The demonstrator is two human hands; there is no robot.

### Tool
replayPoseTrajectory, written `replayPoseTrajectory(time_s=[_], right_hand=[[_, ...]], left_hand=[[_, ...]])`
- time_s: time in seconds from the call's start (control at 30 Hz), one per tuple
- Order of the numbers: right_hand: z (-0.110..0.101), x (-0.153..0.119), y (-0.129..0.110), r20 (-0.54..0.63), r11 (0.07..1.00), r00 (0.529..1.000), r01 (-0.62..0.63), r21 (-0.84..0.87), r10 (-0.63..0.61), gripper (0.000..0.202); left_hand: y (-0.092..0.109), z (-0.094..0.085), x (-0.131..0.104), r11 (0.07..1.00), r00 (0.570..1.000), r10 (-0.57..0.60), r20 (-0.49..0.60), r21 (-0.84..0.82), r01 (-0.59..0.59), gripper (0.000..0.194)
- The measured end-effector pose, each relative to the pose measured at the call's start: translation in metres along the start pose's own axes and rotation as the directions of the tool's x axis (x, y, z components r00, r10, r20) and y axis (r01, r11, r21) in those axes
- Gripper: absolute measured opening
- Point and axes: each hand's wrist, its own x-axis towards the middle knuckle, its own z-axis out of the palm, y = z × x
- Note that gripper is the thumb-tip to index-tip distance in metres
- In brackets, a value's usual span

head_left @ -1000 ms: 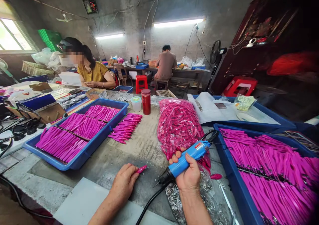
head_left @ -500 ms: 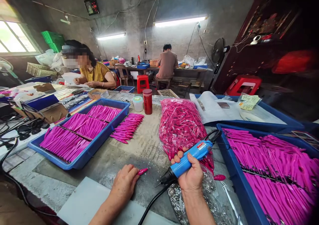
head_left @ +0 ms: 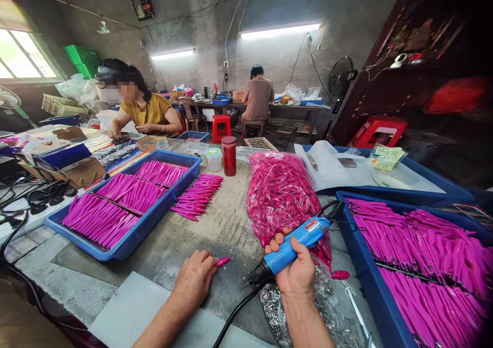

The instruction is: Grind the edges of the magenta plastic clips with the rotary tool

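Fingers of my left hand (head_left: 196, 276) are closed over a glossy pink piece with a pointed tip (head_left: 223, 262); most of it is hidden under the hand, close to the tabletop. Wrapped around a blue electric screwdriver (head_left: 283, 254) is my right hand (head_left: 296, 271). Its black nose and thin bit point down and left, apart from the pink piece. Small metal rings (head_left: 234, 253) lie scattered between the two hands. Behind the screwdriver stands a clear bag of pink pieces (head_left: 283, 194), and beneath my right wrist is a plastic bag of small metal parts (head_left: 275, 312).
Blue trays of pink sticks stand left (head_left: 115, 253) and right (head_left: 356, 266). A row of pink pieces (head_left: 196, 196) lies beside the left tray. A red jar (head_left: 228, 158) and a lidded tub (head_left: 213, 160) stand behind. A black cable (head_left: 239, 312) crosses between my arms. Two people work farther back.
My left hand has shifted slightly up and right with the pink piece. My right hand and the screwdriver stay nearly still. The co-worker at left has moved one hand outward, down to the table.
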Motion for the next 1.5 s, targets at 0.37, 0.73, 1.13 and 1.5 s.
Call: replayPoseTrajectory(time_s=[0.37, 0.73, 1.13, 1.5], right_hand=[[0.002, 0.000, 0.000, -0.008, 1.000, 1.000, -0.022, 0.016, 0.022, 0.032], [0.000, 0.002, 0.001, 0.008, 1.000, 1.000, -0.012, 0.010, 0.012, 0.029], [0.001, 0.001, 0.000, -0.022, 1.000, 1.000, -0.005, -0.015, 0.004, 0.032], [-0.002, 0.003, 0.003, 0.029, 0.999, 0.999, 0.026, -0.026, -0.025, 0.030]], left_hand=[[-0.009, 0.002, -0.006, 0.993, 1.000, -0.017, -0.005, -0.114, 0.016, 0.024], [-0.004, 0.002, 0.003, 0.994, 0.995, -0.100, 0.030, -0.043, 0.101, 0.023], [0.000, -0.002, 0.006, 0.998, 0.998, -0.054, 0.038, 0.024, 0.053, 0.024], [0.002, -0.005, 0.006, 0.992, 0.992, -0.110, 0.069, -0.060, 0.114, 0.023]])
